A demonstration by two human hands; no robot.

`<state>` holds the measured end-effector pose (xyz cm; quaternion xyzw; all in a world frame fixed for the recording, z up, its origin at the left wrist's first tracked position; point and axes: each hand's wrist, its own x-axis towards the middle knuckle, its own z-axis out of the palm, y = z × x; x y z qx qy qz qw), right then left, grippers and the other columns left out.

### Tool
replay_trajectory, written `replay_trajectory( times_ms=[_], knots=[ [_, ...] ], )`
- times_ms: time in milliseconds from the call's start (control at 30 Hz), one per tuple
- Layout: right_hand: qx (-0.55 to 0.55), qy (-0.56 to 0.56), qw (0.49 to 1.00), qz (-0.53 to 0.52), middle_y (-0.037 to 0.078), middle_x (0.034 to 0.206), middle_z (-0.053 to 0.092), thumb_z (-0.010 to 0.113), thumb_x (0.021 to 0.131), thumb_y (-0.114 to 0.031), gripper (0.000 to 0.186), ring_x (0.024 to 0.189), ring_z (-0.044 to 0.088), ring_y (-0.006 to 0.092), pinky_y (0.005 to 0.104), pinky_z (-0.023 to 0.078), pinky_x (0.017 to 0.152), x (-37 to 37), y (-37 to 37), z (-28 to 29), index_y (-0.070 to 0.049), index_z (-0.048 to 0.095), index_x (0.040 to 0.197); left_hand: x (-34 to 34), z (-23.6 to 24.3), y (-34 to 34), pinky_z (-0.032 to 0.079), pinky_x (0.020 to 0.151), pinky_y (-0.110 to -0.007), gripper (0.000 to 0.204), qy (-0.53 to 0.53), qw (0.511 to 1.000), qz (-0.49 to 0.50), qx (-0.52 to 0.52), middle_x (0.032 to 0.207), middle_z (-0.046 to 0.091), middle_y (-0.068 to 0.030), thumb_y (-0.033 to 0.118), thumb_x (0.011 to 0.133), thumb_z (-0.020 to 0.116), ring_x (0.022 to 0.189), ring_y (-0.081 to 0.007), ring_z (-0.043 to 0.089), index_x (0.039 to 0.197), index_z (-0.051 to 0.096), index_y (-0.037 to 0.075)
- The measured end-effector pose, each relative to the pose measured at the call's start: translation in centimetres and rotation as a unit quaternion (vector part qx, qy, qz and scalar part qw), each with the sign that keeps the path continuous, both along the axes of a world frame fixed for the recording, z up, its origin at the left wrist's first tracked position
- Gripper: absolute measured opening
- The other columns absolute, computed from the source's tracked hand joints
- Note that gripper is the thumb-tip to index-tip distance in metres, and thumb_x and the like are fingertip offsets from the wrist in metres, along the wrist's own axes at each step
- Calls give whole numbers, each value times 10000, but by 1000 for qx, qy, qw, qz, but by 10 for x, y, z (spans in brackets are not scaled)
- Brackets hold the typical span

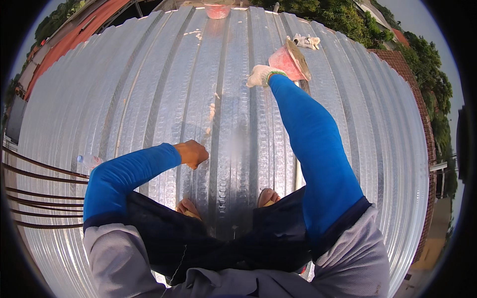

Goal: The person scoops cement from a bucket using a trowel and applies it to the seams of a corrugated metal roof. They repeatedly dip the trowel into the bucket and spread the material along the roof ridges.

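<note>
On the ribbed metal roof (164, 74) we crouched.
Our gloved right hand (259, 76) touched a pink bucket (284, 62) (grip unclear); bare left hand (193, 153) fisted.

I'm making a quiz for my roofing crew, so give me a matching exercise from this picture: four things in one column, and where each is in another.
1. right hand
2. left hand
3. plastic bottle
4. pair of gloves

a. lying beyond the pink bucket
b. gloved, beside the pink bucket
c. bare, closed in a fist
d. by the steel rods, far left

Pairs: 1-b, 2-c, 3-d, 4-a
</note>
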<state>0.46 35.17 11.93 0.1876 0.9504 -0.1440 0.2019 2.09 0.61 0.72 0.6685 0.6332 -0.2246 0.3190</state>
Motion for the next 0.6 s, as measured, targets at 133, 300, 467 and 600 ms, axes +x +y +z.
replay_trajectory(
  times_ms=[133,300,467,600],
  knots=[
    [-21,4,1000,-6,191,1146,738,763,819,-358,566,988,714,323,424,571,835,-1,6,-8,13,709,1243,0,-1,-3,590,719,-460,201,-2,1000,-5,17,904,762,-173,157,780,759,876,-356,747,920,770,12],
    [0,37,999,-8,197,1155,735,765,824,-378,562,988,714,323,424,569,848,-7,10,-9,16,721,1223,-2,4,-2,591,706,-466,208,9,1000,8,23,902,760,-174,153,764,756,866,-364,745,919,773,15],
    [-10,-18,1000,-14,221,1339,668,772,813,-379,659,1249,640,382,467,493,1045,-13,8,-6,-18,640,1349,-2,9,3,586,768,-476,259,12,1000,-7,-2,952,749,-169,162,779,761,941,-368,730,991,725,18],
    [-30,-23,999,-39,226,1305,681,772,815,-366,647,1215,658,371,473,516,1002,-10,6,-2,-6,644,1337,-3,6,-1,591,743,-482,253,-2,999,-13,43,916,752,-171,164,769,771,906,-375,735,975,737,20]
  ],
)
